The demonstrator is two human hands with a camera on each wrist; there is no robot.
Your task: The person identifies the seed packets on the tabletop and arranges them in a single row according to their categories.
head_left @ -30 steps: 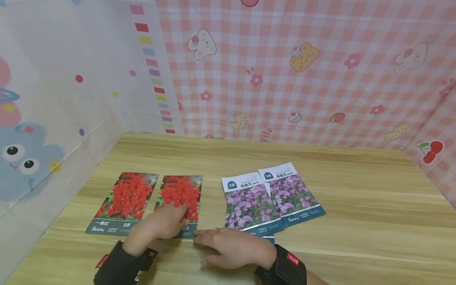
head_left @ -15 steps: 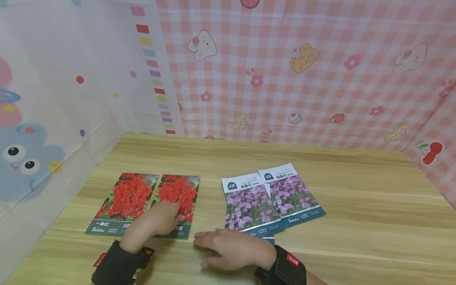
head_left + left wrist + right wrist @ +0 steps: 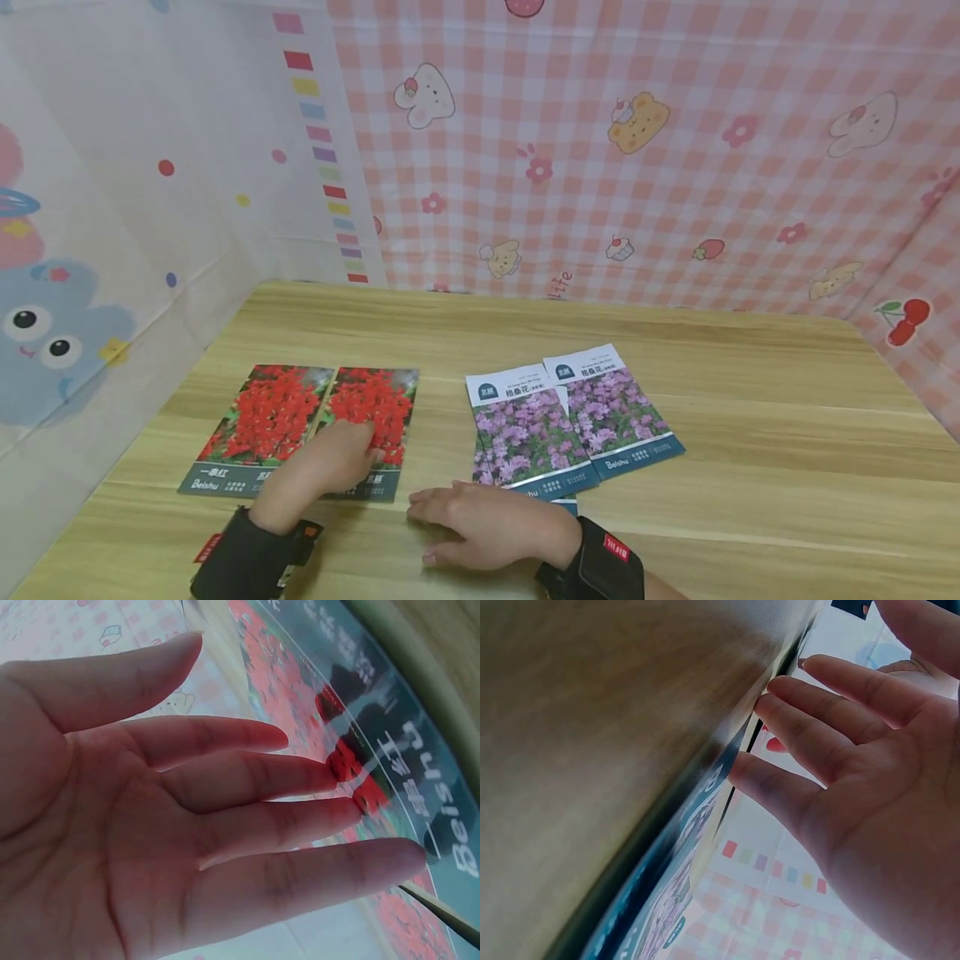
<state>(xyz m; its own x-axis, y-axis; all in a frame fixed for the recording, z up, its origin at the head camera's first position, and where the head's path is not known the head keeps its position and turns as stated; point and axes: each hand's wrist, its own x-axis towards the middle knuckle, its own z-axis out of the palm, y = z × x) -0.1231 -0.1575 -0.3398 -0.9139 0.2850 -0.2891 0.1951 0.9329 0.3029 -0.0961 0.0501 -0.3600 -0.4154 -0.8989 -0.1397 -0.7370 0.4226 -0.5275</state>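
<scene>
Two seed packets with red flowers lie side by side at the left of the table in the head view. My left hand (image 3: 330,458) rests its fingertips on the right red-flower packet (image 3: 386,400) and covers part of it; the left wrist view shows those fingers (image 3: 281,821) nearly straight. Beside it, partly behind my forearm, is the other red-flower packet (image 3: 270,412). My right hand (image 3: 487,525) lies palm down on the wood, fingers extended and holding nothing. Just beyond it are a purple-flower packet (image 3: 528,433) and, overlapping it, another purple-flower packet (image 3: 611,408).
More packet edge (image 3: 567,506) peeks out under the front purple-flower packet. The wooden table (image 3: 750,500) ends at a pink checked cloth (image 3: 585,192) behind and a white printed cloth (image 3: 150,217) on the left. Both wrists wear black bands.
My left hand has slid the right red-flower packet slightly left, closing the gap to its neighbour. My right hand and the purple-flower packets have stayed in place.
</scene>
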